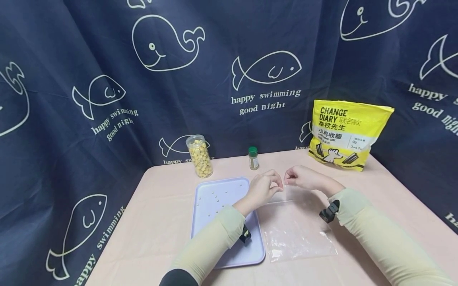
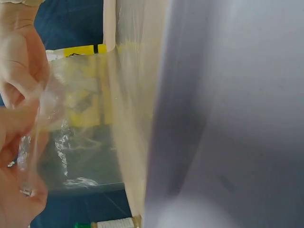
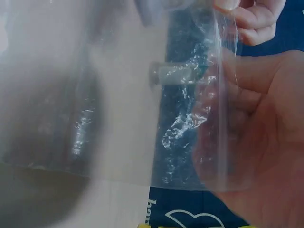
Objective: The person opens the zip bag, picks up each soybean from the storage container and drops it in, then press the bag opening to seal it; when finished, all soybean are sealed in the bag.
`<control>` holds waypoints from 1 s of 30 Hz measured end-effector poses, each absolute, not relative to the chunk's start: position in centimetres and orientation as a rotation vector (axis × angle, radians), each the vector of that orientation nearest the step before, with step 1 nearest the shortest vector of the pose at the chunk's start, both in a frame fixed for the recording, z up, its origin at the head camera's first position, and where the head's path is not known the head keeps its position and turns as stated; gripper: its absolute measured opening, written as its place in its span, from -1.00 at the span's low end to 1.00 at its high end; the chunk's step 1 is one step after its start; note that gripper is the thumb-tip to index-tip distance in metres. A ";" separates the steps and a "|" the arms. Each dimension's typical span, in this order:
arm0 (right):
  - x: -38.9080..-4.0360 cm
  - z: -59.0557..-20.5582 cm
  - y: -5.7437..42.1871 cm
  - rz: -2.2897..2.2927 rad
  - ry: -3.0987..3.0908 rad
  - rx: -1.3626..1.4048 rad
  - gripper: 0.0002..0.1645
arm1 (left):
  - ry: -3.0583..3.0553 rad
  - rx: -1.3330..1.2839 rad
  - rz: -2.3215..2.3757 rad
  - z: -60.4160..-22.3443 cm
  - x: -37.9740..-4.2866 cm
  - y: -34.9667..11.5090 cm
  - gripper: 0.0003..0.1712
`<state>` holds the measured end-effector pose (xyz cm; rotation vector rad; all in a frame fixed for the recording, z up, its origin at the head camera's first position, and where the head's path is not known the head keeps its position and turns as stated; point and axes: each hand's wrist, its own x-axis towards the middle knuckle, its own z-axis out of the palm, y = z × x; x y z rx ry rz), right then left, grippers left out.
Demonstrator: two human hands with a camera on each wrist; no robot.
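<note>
A clear plastic zip bag (image 1: 298, 240) hangs from both hands, its lower part spread over the pink table to the right of the tray. My left hand (image 1: 262, 186) pinches the top edge of the bag between thumb and fingers. Close beside it, my right hand (image 1: 304, 177) pinches the same edge. In the right wrist view the zip strip (image 3: 220, 118) runs along the bag's opening, just by the right thumb and fingers (image 3: 251, 76). The left wrist view shows the bag's film (image 2: 80, 154) stretching away from both hands.
A lilac tray (image 1: 229, 260) with several small pale pellets lies under the left forearm. Behind stand a clear jar of yellow popcorn-like pieces (image 1: 201, 159), a green-capped bottle (image 1: 253, 159) and a yellow snack pouch (image 1: 348, 135). A dark blue curtain (image 1: 214, 95) backs the table.
</note>
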<state>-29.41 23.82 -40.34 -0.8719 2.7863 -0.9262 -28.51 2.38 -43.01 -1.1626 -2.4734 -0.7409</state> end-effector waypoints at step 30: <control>-29.6 -40.1 25.2 -1.545 2.562 -0.382 -0.60 | -2.371 -1.299 -0.869 -43.1 -25.9 0.3 -0.90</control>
